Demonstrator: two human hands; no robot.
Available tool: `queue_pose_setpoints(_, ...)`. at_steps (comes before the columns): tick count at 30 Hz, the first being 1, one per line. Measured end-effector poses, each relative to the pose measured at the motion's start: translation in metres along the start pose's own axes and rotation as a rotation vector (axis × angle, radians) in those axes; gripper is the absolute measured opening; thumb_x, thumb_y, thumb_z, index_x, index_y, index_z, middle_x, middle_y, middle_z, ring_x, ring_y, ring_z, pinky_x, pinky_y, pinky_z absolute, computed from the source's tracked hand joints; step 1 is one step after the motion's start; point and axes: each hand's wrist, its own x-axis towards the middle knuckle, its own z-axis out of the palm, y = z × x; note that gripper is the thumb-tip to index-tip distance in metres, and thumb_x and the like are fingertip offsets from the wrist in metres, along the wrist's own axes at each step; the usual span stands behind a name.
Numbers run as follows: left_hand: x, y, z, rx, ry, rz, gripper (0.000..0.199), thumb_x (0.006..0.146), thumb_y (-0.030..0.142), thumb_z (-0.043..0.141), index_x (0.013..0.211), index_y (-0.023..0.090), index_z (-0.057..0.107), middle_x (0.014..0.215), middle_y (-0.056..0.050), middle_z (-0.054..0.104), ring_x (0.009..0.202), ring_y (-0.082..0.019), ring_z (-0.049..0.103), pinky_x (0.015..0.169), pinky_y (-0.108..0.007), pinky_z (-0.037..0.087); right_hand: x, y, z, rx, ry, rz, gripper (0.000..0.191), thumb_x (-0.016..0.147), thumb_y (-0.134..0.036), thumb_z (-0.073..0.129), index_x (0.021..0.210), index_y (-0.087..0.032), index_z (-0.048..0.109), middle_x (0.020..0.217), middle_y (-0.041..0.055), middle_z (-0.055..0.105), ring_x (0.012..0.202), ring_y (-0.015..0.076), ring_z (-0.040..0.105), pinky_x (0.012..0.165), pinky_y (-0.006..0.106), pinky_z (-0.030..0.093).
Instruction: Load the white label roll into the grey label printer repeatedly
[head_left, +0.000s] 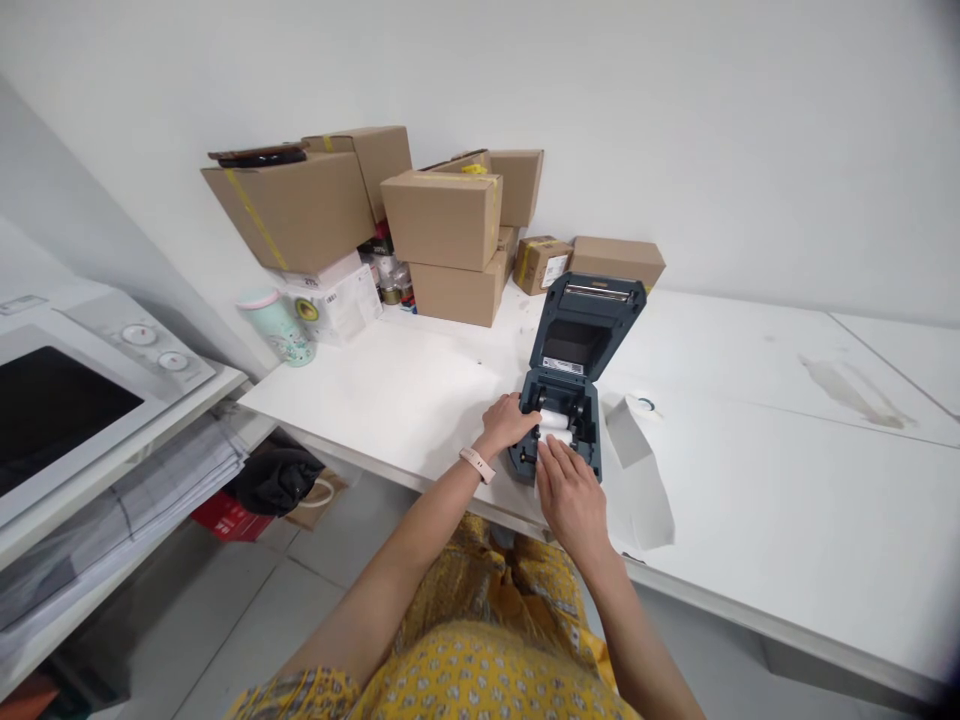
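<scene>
As our right hand [574, 500] rests straight-fingered on the white roll [555, 420] inside the open printer [564, 381] by the front edge of the tabletop [750, 450], our left hand [509, 421] curls over its left rim; whether either grips, we cannot tell; cartons [442, 222] line the back edge.

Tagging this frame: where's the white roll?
In the head view, right of centre, the white roll sits inside the open printer, below the raised lid, between the left hand and the right hand.
</scene>
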Motion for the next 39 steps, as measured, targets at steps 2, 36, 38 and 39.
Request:
queue_pose_setpoints(2, 0.0, 0.0, 0.0, -0.008, -0.007, 0.004, 0.041, 0.081, 0.045, 0.053, 0.112, 0.02, 0.062, 0.12, -0.013, 0.068, 0.11, -0.03, 0.064, 0.087, -0.036, 0.047, 0.0, 0.0, 0.0, 0.0, 0.008, -0.003, 0.033, 0.098, -0.022, 0.048, 0.122, -0.009, 0.066, 0.128, 0.0158, 0.068, 0.115, 0.0279, 0.062, 0.093, 0.04, 0.052)
queue_pose_setpoints(36, -0.108, -0.03, 0.035, -0.751, 0.018, 0.057, 0.13, 0.066, 0.045, 0.085, 0.157, 0.027, -0.006, 0.156, -0.017, 0.037, 0.141, -0.033, 0.042, 0.115, -0.05, 0.034, 0.091, 0.071, -0.043, 0.484, 0.431, 0.119, 0.038, 0.102, -0.031, 0.033, 0.12, -0.02, 0.064, 0.121, 0.011, 0.066, 0.118, 0.0234, 0.059, 0.102, 0.045, 0.047)
queue_pose_setpoints(38, -0.11, -0.031, 0.038, -0.765, 0.036, 0.078, 0.128, 0.069, 0.043, 0.083, 0.157, 0.026, -0.009, 0.157, -0.018, 0.036, 0.142, -0.032, 0.041, 0.115, -0.05, 0.034, 0.047, 0.057, -0.034, 0.397, 0.394, 0.052, 0.037, 0.098, -0.024, 0.039, 0.127, -0.021, 0.061, 0.129, 0.0123, 0.064, 0.125, 0.0268, 0.058, 0.104, 0.05, 0.047)
queue_pose_setpoints(39, -0.113, -0.032, 0.04, -0.775, 0.043, 0.089, 0.128, 0.07, 0.042, 0.083, 0.157, 0.026, -0.01, 0.157, -0.018, 0.036, 0.141, -0.031, 0.041, 0.116, -0.05, 0.034, 0.029, 0.052, -0.028, 0.362, 0.365, 0.041, 0.038, 0.097, -0.022, 0.041, 0.13, -0.022, 0.06, 0.131, 0.0125, 0.063, 0.127, 0.0278, 0.057, 0.104, 0.051, 0.047)
